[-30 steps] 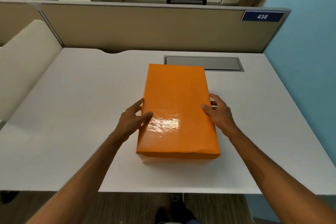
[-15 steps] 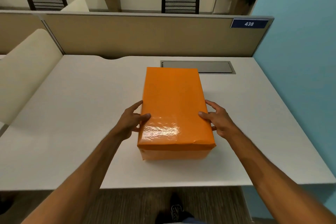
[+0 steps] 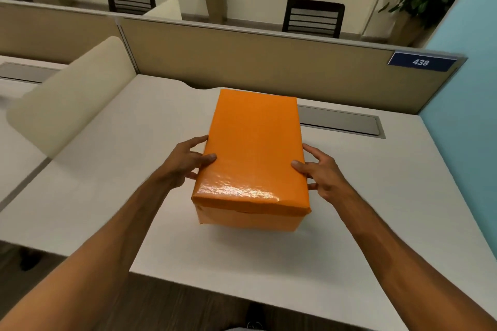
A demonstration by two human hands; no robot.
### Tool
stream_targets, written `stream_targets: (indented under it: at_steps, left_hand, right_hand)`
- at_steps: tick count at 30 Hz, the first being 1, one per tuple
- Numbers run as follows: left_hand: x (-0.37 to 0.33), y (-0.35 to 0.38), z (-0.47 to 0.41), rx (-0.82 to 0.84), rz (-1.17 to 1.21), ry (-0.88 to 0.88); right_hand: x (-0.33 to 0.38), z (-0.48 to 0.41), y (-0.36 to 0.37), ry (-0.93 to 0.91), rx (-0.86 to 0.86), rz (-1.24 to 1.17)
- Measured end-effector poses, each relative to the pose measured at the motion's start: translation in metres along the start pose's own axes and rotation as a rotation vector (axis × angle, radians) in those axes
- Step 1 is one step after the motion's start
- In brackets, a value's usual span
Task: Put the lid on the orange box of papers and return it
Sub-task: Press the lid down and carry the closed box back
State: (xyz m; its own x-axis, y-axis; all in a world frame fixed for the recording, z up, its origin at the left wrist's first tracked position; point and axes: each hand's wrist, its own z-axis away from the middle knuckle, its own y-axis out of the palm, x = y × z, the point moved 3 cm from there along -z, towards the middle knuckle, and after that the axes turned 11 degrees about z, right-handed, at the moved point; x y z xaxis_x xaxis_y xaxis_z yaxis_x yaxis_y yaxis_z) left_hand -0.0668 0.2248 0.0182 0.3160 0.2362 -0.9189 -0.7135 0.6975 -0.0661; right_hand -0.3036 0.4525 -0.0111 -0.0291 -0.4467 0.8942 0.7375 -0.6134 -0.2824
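Note:
The orange box stands in the middle of the white desk with its glossy orange lid sitting over it, so the papers inside are hidden. My left hand presses the box's left side, thumb on the lid's top edge. On the opposite side my right hand grips the same way, thumb on the lid.
A grey cable hatch lies in the desk behind the box. A tan partition with a blue 438 sign closes the back. A cream divider stands left, a blue wall right.
The box has shifted away from the desk's front edge toward the partition, with both hands staying on its sides. My view has tilted and turned left.

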Motion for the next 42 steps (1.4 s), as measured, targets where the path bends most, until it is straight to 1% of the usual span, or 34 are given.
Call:
stream_targets:
  at_steps: [5, 14, 19, 30, 36, 42]
  left_hand:
    - [-0.012, -0.029, -0.006, -0.068, 0.005, -0.003]
    - [-0.025, -0.099, -0.038, -0.105, -0.003, -0.016]
    - [-0.029, -0.156, -0.072, -0.087, -0.004, -0.031]
    - [-0.044, -0.299, -0.165, -0.057, -0.061, -0.052]
    - [-0.050, -0.356, -0.209, -0.052, -0.122, -0.065]
    - [-0.054, -0.397, -0.248, -0.033, -0.152, -0.095]
  right_hand:
    - [0.023, -0.024, 0.024, -0.041, 0.061, -0.004]
    - [0.058, -0.063, 0.090, -0.045, 0.115, -0.016]
    - [0.078, -0.090, 0.141, -0.038, 0.103, -0.011]
    - [0.135, -0.154, 0.282, -0.036, 0.063, -0.024]
    - [0.160, -0.194, 0.343, -0.042, 0.030, -0.005]
    - [0.175, -0.227, 0.387, -0.035, 0.014, 0.017]
